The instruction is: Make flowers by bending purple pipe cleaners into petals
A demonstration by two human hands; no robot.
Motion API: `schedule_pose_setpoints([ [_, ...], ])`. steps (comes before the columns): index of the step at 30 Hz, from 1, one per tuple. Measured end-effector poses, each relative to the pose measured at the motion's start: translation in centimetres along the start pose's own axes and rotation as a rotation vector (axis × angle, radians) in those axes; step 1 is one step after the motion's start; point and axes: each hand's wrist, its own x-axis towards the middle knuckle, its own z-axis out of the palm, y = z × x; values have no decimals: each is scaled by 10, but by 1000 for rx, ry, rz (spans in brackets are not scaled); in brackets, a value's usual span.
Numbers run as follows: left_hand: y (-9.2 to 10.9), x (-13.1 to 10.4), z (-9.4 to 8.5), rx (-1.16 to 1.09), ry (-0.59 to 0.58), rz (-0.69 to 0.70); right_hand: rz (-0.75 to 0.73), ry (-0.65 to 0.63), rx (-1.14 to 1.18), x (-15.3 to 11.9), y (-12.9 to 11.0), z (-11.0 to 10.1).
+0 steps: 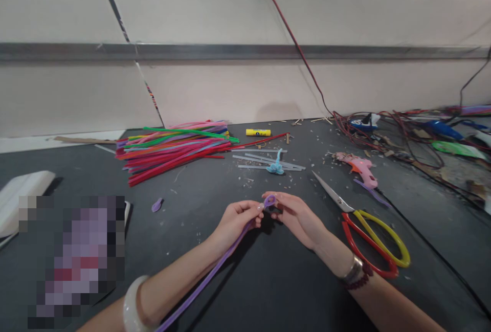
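Observation:
A long purple pipe cleaner [215, 270] runs along my left forearm, its upper end bent into a small loop between my hands. My left hand [241, 219] pinches it just below the loop. My right hand [297, 214] has its fingers closed at the loop's right side, with the fingertips partly hidden. Beyond the hands a light blue flower shape [275, 167] lies on clear glue sticks [253, 159]. A small purple looped piece [157, 205] rests on the dark table to the left.
Colourful pipe cleaners [172, 150] lie at the back left, near a yellow tube [258, 132]. Large scissors [360, 219] and a pink glue gun [360, 168] lie right, before tangled cables [383, 132]. A blurred flat object [80, 260] is at left.

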Motion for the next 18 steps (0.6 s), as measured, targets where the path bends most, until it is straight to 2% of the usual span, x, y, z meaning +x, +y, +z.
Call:
schedule_pose_setpoints([
  [12,2,0,2,40,27,-31,50,-15,138,2,4,-4],
  [18,2,-1,2,71,27,-23,17,-2,-22,2,0,2],
])
